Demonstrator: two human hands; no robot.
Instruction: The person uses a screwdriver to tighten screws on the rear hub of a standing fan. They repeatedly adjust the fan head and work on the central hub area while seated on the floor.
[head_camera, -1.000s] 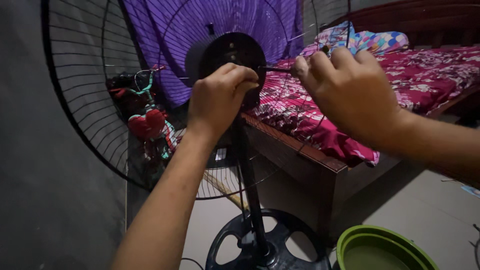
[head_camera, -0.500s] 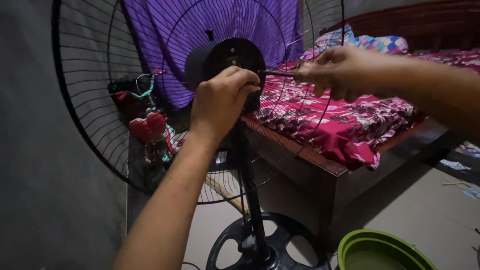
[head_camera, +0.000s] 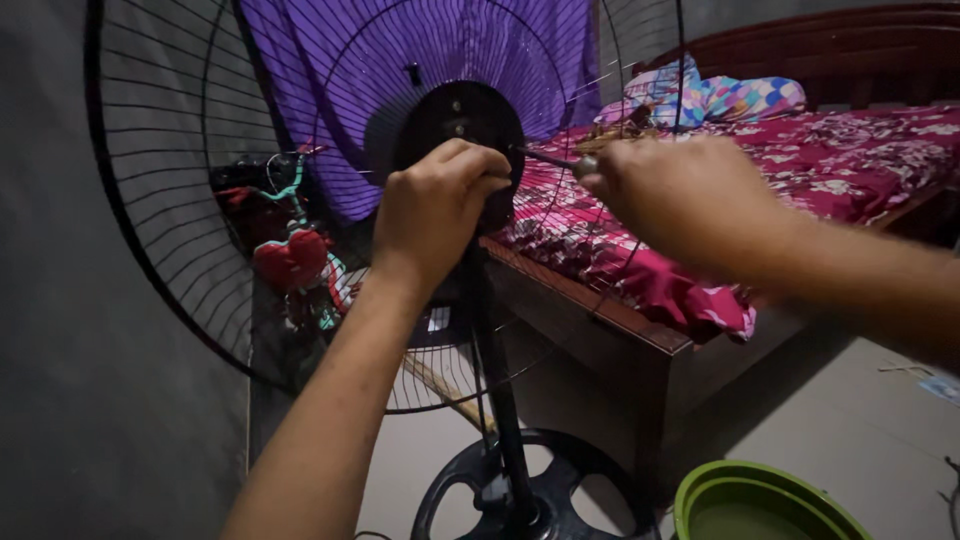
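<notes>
A black standing fan fills the view, with its round motor housing (head_camera: 455, 125) in front of a wire rear guard (head_camera: 170, 190). My left hand (head_camera: 435, 215) is closed around the front edge of the motor housing. My right hand (head_camera: 670, 200) is to the right of it and grips a thin tool, apparently a screwdriver (head_camera: 555, 160), whose tip points at the housing. The fan's pole (head_camera: 495, 400) runs down to a round black base (head_camera: 530, 490).
A bed with a dark red patterned cover (head_camera: 850, 150) and wooden frame (head_camera: 610, 330) stands right behind the fan. Purple cloth (head_camera: 400, 60) hangs at the back. A green round tub (head_camera: 760, 505) sits on the floor at lower right. A grey wall (head_camera: 60, 350) is at left.
My right hand has shifted down and right while holding the tool toward the housing. The left hand stays on the motor housing. The view has moved slightly closer.
</notes>
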